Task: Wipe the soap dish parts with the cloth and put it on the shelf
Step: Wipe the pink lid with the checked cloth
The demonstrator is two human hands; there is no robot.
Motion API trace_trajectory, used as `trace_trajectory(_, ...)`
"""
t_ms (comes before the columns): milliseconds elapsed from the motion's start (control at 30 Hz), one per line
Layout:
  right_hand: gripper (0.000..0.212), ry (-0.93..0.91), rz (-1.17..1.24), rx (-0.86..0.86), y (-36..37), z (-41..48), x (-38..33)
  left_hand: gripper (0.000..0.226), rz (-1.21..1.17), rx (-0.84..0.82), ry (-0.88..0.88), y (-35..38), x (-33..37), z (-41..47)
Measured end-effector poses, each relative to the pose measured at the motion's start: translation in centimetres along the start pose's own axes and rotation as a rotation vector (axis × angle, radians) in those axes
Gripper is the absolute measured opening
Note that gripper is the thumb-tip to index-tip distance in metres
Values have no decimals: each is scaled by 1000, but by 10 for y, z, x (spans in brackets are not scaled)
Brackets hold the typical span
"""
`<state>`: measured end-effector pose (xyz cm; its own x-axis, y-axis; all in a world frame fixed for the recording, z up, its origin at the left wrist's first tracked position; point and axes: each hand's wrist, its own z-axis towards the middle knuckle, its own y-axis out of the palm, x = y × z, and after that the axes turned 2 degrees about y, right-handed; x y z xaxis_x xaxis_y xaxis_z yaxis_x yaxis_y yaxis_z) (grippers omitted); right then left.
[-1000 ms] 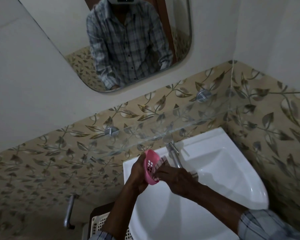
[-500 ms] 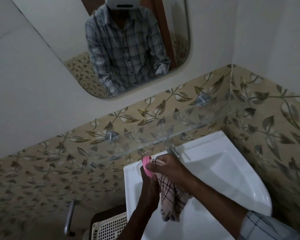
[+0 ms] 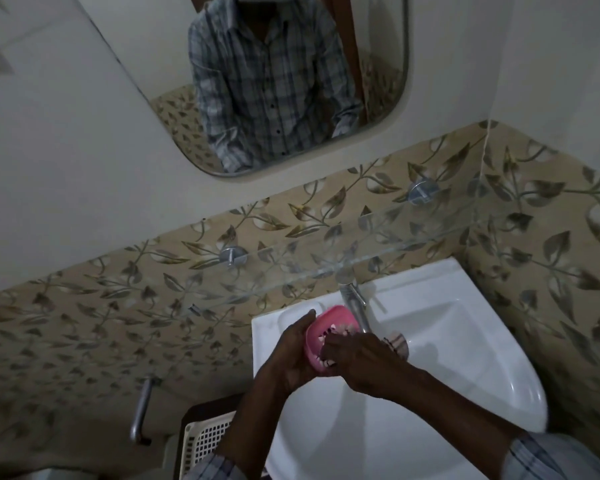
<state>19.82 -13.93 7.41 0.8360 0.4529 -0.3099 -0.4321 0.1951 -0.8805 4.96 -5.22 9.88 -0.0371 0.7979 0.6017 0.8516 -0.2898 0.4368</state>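
My left hand (image 3: pixel 291 355) grips a pink soap dish part (image 3: pixel 329 323) with slots, held on edge over the white sink (image 3: pixel 447 341). My right hand (image 3: pixel 361 365) presses a checked cloth (image 3: pixel 397 342) into the dish's hollow side; most of the cloth is hidden under that hand and only a bunch shows to its right. A glass shelf (image 3: pixel 326 258) on two metal mounts runs along the leaf-patterned tiles just above the sink. Nothing rests on the shelf.
A chrome tap (image 3: pixel 355 303) stands right behind the dish. A mirror (image 3: pixel 274 81) hangs above the shelf. Left of the sink sit a white perforated basket (image 3: pixel 205 441) and a metal handle (image 3: pixel 141 410). The tiled side wall closes in on the right.
The cloth hung long below my hands half a second ago; now it is bunched inside the dish. The dish has turned so its hollow side faces me.
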Motion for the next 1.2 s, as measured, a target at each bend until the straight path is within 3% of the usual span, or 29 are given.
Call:
trace_trajectory(133,16,502,582,-31,2,11,-7,54,81,251,281,6,-29,8)
trace_trajectory(267,6,826,1352,-34,-9,18,-5,55,21,238,412,3,-53,5)
trace_trajectory(333,11,980,1596,-23,-17,19,0,56,-87,186,421,-3,-51,4)
trace_trajectory(400,17,1014,1404,86,-23,18,14,57,-152,211,440,-11,-43,2)
trace_trajectory(467,16,926,951,184,-27,21,27,59,-115,215,430,-18,-38,-3)
trace_trajectory(533,13,808,708,234,-25,29,22,57,-5,178,430,-16,-42,-2)
trace_trajectory(667,18,732,708,209,11,38,-9,44,81,139,445,-3,-49,2)
trace_trajectory(800,7,694,797,6,16,22,10,54,263,119,478,-5,-40,-4)
trace_trajectory(933,16,987,803,318,1,7,26,83,422,194,437,-25,-34,-5)
trace_trajectory(1000,20,942,780,404,-9,6,21,87,547,171,423,-30,-29,-7)
trace_trajectory(1100,24,773,676,374,-10,15,-4,66,753,31,433,-18,-28,-15)
trace_trajectory(1200,34,620,640,324,-6,19,-26,33,749,5,494,4,-35,-22)
